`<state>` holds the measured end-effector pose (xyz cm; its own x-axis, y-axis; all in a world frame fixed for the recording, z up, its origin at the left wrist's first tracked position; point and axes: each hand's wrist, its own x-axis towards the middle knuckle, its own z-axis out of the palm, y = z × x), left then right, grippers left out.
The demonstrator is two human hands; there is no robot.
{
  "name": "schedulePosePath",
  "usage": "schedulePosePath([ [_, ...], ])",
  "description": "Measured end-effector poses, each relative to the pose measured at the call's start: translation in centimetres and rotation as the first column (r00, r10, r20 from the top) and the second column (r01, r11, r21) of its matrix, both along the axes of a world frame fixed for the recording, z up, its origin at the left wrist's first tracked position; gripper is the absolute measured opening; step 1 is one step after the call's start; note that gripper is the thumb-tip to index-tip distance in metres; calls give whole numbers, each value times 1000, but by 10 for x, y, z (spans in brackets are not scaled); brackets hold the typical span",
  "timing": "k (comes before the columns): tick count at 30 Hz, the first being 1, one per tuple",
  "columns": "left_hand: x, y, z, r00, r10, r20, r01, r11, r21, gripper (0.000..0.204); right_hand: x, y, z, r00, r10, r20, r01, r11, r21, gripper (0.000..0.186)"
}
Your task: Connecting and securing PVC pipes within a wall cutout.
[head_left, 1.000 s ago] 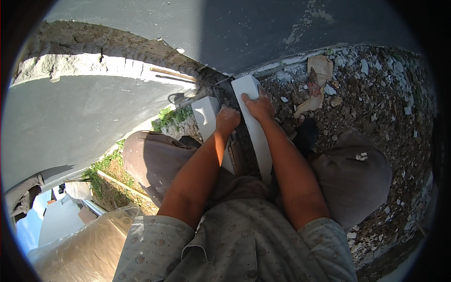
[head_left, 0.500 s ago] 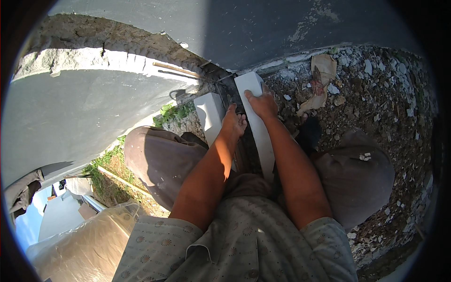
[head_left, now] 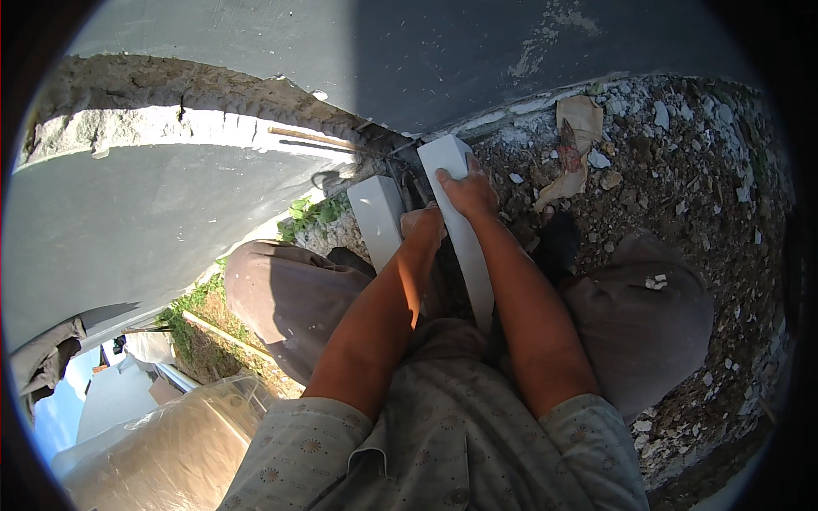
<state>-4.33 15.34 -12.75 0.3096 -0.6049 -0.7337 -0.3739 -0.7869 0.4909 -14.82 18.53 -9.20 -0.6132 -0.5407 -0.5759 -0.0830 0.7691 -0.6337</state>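
Two long white blocks stand side by side between my knees with a dark narrow gap between them. On the right block (head_left: 444, 155) my right hand (head_left: 471, 192) is closed near its far end, thumb on the top face and fingers over the right side. My left hand (head_left: 423, 225) is in the gap, beside the left block (head_left: 371, 209), with its fingers curled. Whatever those fingers hold, if anything, is hidden. Thin dark rods (head_left: 404, 146) show at the far end of the gap.
Grey walls (head_left: 230, 187) rise ahead and to the left, with a thin stick (head_left: 313, 138) on a rough ledge. Rubble and soil (head_left: 656, 187) cover the right side, with a torn brown paper bag (head_left: 579, 123) on it. Plastic-wrapped material (head_left: 170, 434) lies at lower left.
My left hand has drawn slightly nearer to me in the gap, and its fingers have curled in more. My right hand keeps its hold on the right block. The view has shifted slightly.
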Motion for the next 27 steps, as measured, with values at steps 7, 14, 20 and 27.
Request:
schedulePosePath([
  [7,5,5,-12,983,-106,152,123,986,-108,33,-3,0,0,996,-11,91,8,999,33,83],
  [14,3,-5,-4,997,34,-65,-35,999,-13,21,-3,1,1,995,-13,100,12,1000,15,83],
  [20,1,-33,8,928,120,-352,-72,986,147,8,-5,2,5,992,-1,122,-1,1000,14,83],
  [27,10,-16,21,796,-529,294,524,845,103,36,-5,2,3,993,12,115,-13,1000,14,84],
])
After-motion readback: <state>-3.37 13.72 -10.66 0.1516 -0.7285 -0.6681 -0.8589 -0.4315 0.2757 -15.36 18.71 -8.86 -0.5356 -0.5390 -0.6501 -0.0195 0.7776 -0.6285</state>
